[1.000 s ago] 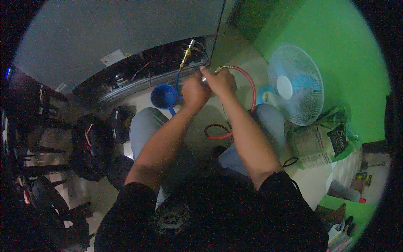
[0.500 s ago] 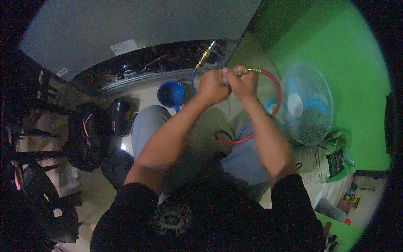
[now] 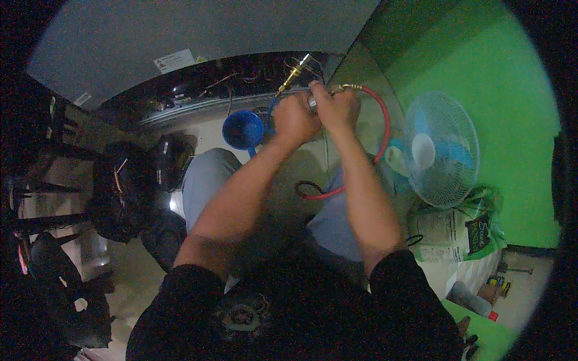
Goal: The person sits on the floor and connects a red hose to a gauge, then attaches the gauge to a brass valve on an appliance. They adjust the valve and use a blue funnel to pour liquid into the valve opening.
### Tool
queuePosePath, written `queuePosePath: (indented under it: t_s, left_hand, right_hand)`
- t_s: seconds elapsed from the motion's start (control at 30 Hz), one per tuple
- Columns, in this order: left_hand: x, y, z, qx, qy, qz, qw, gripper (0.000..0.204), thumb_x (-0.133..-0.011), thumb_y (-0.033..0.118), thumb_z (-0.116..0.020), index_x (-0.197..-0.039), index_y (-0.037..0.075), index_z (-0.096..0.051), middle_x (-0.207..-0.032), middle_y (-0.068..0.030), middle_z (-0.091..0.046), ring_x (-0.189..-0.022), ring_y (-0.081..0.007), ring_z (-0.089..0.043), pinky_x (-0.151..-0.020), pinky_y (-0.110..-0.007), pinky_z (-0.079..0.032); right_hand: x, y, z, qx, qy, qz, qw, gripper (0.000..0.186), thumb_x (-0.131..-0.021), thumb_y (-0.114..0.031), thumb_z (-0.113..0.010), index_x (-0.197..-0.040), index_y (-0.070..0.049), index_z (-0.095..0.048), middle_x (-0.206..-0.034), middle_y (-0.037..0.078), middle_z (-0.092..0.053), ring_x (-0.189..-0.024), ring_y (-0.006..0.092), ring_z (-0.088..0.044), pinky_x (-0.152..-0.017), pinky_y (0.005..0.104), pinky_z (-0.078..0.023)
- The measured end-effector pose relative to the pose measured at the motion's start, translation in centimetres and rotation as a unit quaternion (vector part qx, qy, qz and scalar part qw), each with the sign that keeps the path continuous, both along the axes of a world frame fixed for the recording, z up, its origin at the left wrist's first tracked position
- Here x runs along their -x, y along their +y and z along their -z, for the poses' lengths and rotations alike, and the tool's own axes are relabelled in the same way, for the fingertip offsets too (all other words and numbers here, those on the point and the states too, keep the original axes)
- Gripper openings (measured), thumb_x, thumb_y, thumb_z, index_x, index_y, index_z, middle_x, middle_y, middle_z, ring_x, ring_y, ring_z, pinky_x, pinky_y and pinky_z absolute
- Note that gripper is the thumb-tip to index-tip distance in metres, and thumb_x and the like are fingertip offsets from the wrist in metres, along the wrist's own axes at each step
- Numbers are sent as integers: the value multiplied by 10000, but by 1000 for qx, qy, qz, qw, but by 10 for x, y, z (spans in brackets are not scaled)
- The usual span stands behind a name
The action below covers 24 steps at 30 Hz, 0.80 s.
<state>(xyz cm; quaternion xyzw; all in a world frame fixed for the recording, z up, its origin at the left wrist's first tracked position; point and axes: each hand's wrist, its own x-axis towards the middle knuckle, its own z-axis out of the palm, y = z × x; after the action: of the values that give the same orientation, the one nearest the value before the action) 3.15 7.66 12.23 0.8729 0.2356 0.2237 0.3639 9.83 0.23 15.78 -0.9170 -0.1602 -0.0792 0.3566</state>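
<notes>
My left hand (image 3: 298,123) and my right hand (image 3: 337,111) are closed side by side around a silver metal hose fitting (image 3: 312,104), mostly covered by the fingers. My right thumb presses along its top. From a brass end (image 3: 350,87) beside my right hand, a red hose (image 3: 386,123) curves down and loops over my lap. A blue hose (image 3: 270,108) runs up past my left hand to a brass and silver connector (image 3: 293,76), which points toward the open base of a large grey appliance (image 3: 211,30).
A blue plastic dipper (image 3: 243,129) sits left of my hands. A fan (image 3: 441,150) with blue blades stands at the right by the green wall (image 3: 512,108). Black bags (image 3: 117,192) lie at the left. A plastic sack (image 3: 445,234) rests below the fan.
Both hands have shifted slightly left in the picture, with the fitting still between them. The red hose and its loop have moved left too. My view has tilted a little.
</notes>
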Motion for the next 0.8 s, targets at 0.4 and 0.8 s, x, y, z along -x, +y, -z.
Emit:
queuePosePath:
  t_s: [0.4, 0.8]
  left_hand:
    - [16, 67, -16, 153, 41, 279, 947, 263, -729, 126, -679, -972, 26, -662, -802, -163, -696, -726, -296, -674, -693, -411, -515]
    - [6, 55, -12, 85, -37, 286, 954, 234, -733, 119, -678, -943, 20, -650, -791, -132, -696, -709, -202, -637, -674, -417, -512]
  right_hand:
    - [-16, 4, 0, -118, -184, -336, 916, 508, -739, -488, -726, -587, -50, -520, -578, 128, -567, -548, 360, -537, -536, 483, -404]
    - [-6, -4, -5, -100, -81, -230, 965, 483, -741, -487, -726, -586, -49, -594, -594, 130, -621, -570, 358, -605, -578, 464, -462]
